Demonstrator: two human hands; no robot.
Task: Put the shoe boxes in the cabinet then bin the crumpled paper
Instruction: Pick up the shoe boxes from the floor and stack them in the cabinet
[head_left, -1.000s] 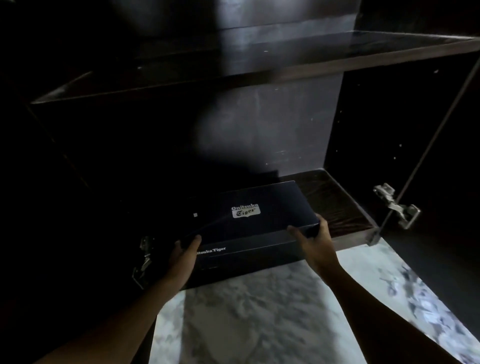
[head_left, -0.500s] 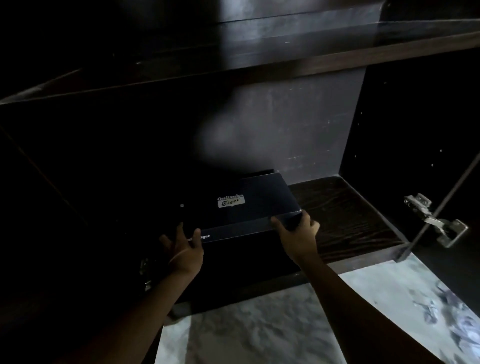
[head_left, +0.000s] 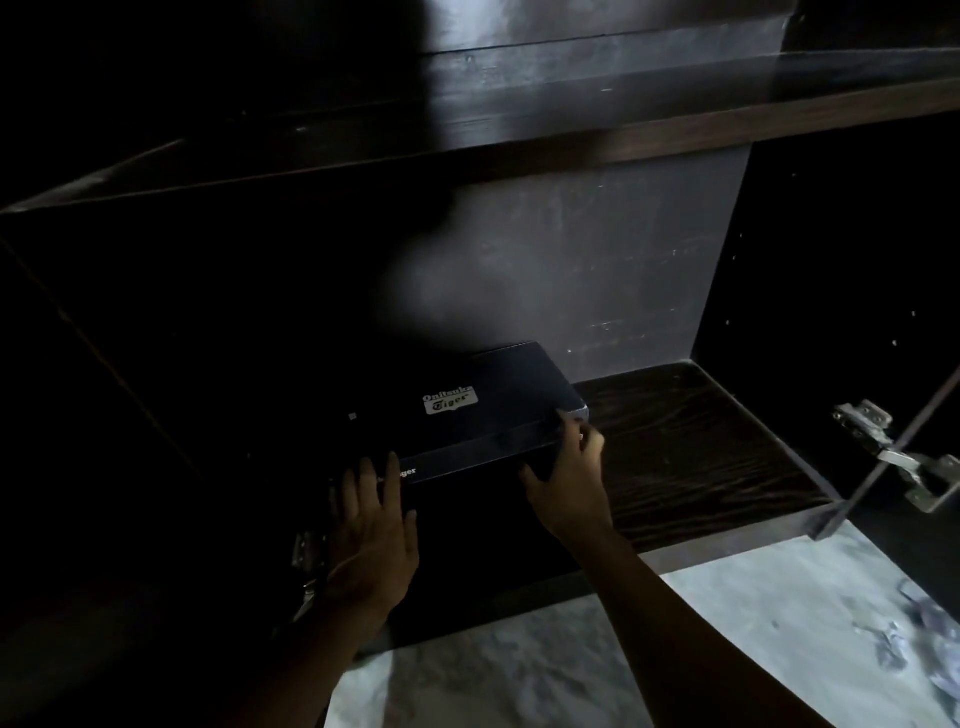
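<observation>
Dark shoe box (head_left: 467, 410) sits far-left on the bottom cabinet shelf (head_left: 691, 441), left hand (head_left: 374, 525) pressing its near face with straight fingers, right hand (head_left: 566, 483) fingers curled round the near-right corner.

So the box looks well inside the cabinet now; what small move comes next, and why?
Probably release and draw both hands back. The Onitsuka Tiger shoe box lies flat on the bottom shelf, its far end near the back panel; the left hand presses its front with straight fingers, and the right hand grips its front right corner.
</observation>
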